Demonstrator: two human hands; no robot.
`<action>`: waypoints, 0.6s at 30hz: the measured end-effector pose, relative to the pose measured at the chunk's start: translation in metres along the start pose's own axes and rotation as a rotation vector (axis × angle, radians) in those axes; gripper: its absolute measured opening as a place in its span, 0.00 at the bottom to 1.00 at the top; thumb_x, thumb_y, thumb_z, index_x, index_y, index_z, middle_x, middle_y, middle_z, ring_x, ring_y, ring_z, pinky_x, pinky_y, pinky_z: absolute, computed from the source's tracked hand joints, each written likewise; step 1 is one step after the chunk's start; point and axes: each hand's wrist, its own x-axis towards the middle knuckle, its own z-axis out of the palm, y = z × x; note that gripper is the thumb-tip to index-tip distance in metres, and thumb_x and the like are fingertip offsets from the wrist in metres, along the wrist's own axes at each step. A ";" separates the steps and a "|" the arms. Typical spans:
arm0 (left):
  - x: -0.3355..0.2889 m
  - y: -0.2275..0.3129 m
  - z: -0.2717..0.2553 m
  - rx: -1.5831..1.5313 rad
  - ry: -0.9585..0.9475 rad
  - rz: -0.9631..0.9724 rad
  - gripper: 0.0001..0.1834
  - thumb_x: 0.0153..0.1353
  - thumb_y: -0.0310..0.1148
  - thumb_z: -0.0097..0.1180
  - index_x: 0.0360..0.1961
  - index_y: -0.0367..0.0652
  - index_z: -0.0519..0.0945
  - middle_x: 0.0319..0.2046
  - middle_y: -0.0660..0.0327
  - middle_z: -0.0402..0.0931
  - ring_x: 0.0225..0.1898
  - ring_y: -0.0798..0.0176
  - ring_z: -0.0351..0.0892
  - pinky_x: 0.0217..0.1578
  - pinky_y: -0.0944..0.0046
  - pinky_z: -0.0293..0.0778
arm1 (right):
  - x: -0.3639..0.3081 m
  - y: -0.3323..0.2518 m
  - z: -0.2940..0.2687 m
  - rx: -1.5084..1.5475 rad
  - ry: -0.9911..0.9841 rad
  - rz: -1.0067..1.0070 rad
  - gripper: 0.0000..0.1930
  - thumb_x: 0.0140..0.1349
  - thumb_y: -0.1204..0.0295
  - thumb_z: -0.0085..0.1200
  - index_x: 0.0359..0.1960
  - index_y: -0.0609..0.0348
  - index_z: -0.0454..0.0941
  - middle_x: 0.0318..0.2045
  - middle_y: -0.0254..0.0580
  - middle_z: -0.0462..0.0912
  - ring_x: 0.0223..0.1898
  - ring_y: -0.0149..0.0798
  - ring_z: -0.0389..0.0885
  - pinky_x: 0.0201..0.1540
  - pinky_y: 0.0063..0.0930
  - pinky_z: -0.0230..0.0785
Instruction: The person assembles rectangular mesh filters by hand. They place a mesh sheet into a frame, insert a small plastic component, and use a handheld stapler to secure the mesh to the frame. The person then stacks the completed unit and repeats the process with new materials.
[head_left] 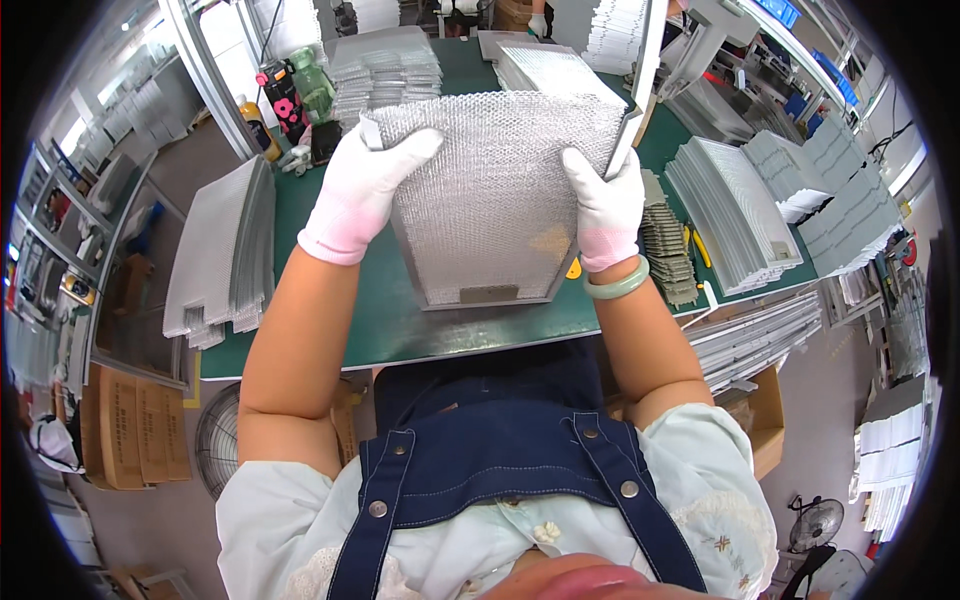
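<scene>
A silvery metal mesh filter panel [485,200] stands tilted up in front of me, its lower framed edge against the green tabletop [440,340]. My left hand [358,190], in a white glove with a pink cuff, is closed on its upper left side, the thumb lying across the mesh. My right hand [608,205], gloved alike, grips the right side the same way. Metal frame strip shows at both upper corners, by the fingers. A small brownish plate [489,294] sits at the panel's bottom edge. Most of my fingers are hidden behind the panel.
Mesh sheets are stacked at the left [225,245], at the back [385,75] and at the right [735,210]. Beside my right wrist lie a pile of small brownish pieces [667,240] and yellow-handled pliers [702,248]. Bottles [312,85] stand at the back left.
</scene>
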 end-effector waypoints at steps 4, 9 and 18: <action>-0.007 -0.003 -0.004 -0.051 -0.043 -0.015 0.18 0.62 0.29 0.62 0.52 0.34 0.78 0.45 0.61 0.82 0.46 0.68 0.79 0.51 0.66 0.73 | -0.001 0.009 0.007 -0.049 0.140 -0.113 0.23 0.58 0.68 0.68 0.50 0.66 0.72 0.37 0.35 0.81 0.37 0.27 0.78 0.44 0.22 0.72; -0.011 -0.004 0.000 -0.013 0.030 0.007 0.18 0.62 0.26 0.62 0.53 0.34 0.78 0.46 0.61 0.82 0.47 0.68 0.80 0.52 0.65 0.73 | 0.003 0.011 -0.003 -0.023 0.034 -0.038 0.23 0.61 0.64 0.66 0.50 0.65 0.71 0.35 0.33 0.80 0.33 0.25 0.75 0.39 0.21 0.70; -0.013 -0.013 0.002 0.036 0.082 0.032 0.16 0.64 0.26 0.60 0.53 0.35 0.78 0.46 0.63 0.81 0.47 0.70 0.78 0.52 0.67 0.72 | -0.025 0.033 -0.005 -0.165 0.184 -0.187 0.13 0.73 0.68 0.45 0.46 0.69 0.71 0.31 0.32 0.74 0.33 0.25 0.70 0.39 0.22 0.67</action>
